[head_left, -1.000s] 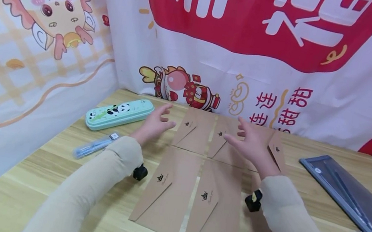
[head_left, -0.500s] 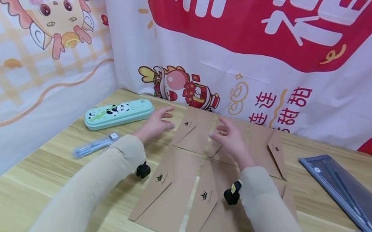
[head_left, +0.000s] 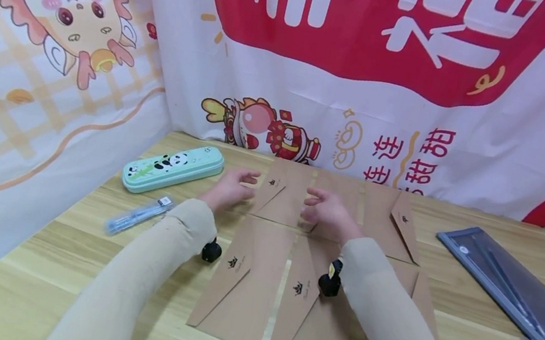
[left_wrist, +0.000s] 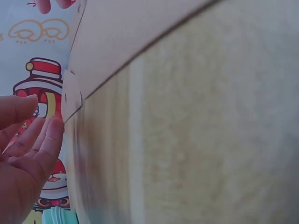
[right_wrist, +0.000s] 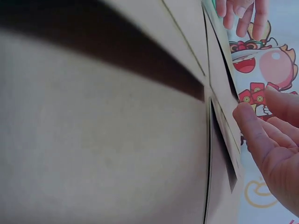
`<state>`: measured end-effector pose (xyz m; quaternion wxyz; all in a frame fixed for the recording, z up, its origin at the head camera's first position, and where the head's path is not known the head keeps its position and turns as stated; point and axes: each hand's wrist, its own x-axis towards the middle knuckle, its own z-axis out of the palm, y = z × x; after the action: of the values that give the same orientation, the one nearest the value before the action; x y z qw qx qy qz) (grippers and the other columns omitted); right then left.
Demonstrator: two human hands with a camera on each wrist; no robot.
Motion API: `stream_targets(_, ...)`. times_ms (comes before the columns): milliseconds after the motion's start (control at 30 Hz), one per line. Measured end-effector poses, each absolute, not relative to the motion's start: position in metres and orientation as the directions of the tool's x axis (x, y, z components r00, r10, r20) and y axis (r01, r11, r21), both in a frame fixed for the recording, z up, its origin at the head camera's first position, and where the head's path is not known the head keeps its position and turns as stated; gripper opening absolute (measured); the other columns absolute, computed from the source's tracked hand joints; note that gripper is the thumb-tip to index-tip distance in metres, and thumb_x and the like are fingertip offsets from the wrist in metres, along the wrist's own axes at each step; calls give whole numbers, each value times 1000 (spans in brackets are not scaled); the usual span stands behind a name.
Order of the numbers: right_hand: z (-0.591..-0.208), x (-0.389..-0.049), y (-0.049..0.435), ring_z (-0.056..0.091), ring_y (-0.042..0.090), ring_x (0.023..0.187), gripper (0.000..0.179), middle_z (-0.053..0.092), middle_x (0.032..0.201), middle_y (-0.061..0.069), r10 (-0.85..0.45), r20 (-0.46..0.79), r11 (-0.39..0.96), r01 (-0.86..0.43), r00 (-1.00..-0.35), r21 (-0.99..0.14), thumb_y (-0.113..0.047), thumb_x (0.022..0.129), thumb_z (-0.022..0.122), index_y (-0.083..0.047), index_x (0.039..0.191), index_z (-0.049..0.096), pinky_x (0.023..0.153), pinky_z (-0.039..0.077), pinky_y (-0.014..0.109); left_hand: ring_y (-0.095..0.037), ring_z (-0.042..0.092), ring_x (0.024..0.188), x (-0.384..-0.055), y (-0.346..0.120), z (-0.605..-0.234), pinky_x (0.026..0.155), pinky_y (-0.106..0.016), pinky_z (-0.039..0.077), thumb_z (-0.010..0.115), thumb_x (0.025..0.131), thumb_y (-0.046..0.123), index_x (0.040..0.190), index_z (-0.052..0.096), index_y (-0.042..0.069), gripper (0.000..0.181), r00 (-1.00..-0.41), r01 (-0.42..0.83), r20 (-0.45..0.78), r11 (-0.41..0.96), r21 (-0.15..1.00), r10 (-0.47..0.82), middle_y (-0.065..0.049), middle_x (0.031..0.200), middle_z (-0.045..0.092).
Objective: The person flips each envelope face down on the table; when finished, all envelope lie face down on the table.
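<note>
Brown paper envelopes lie flat in two rows, several in all. My left hand point(head_left: 231, 188) is at the left side of the back-left envelope point(head_left: 289, 199), its fingers loosely bent and holding nothing. Over the back-middle envelope point(head_left: 349, 191) is my right hand point(head_left: 331, 214), partly covering it, with fingertips pointing toward the back-left one. In the right wrist view the fingers of the right hand point(right_wrist: 275, 144) are relaxed, with nothing between them. The left wrist view shows the left hand point(left_wrist: 28, 163) likewise bare. Whether either hand touches paper is unclear.
A mint panda pencil case point(head_left: 173, 169) and a clear packet of blue pens point(head_left: 139, 216) lie left. On the right is a dark mesh zip pouch point(head_left: 511, 285). More envelopes point(head_left: 246, 285) fill the front row. A printed cloth point(head_left: 275, 87) hangs behind the wooden table.
My right hand has moved left and nearer, from between the back-middle and back-right envelopes toward the back-left one. My left hand has shifted slightly nearer. The envelopes stay in place.
</note>
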<state>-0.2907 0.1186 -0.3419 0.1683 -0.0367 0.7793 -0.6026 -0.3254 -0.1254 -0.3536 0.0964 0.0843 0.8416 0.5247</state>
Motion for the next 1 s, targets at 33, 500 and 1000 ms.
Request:
stream_targets(33,-342,-291,119,47,36,122,67,39,140,25,-261,-231,267,160,-937,-950,8,85,53,-3,145,25,99,44,40,-30,46,121,-325,-126,-354,99,-40,44,57,85,-2,137,41,8,55,-967,41,-74,438,898,242,-16,136,46)
stream_targets(500,-347,-296,113,53,30,109,64,45,135,20,-239,-312,344,220,-920,-913,7,85,54,-7,143,31,85,50,35,-29,44,123,-328,-123,-356,105,-42,36,56,84,-3,136,44,11,55,-948,-18,-175,504,864,267,-12,136,47)
stream_targets(1000,-346,-296,109,47,31,118,64,42,139,20,-276,-310,336,211,-910,-918,9,84,54,-6,142,33,80,51,29,-25,52,113,-334,-121,-363,92,-32,49,57,80,-12,133,48,7,57,-959,-188,-237,279,942,152,-16,128,53)
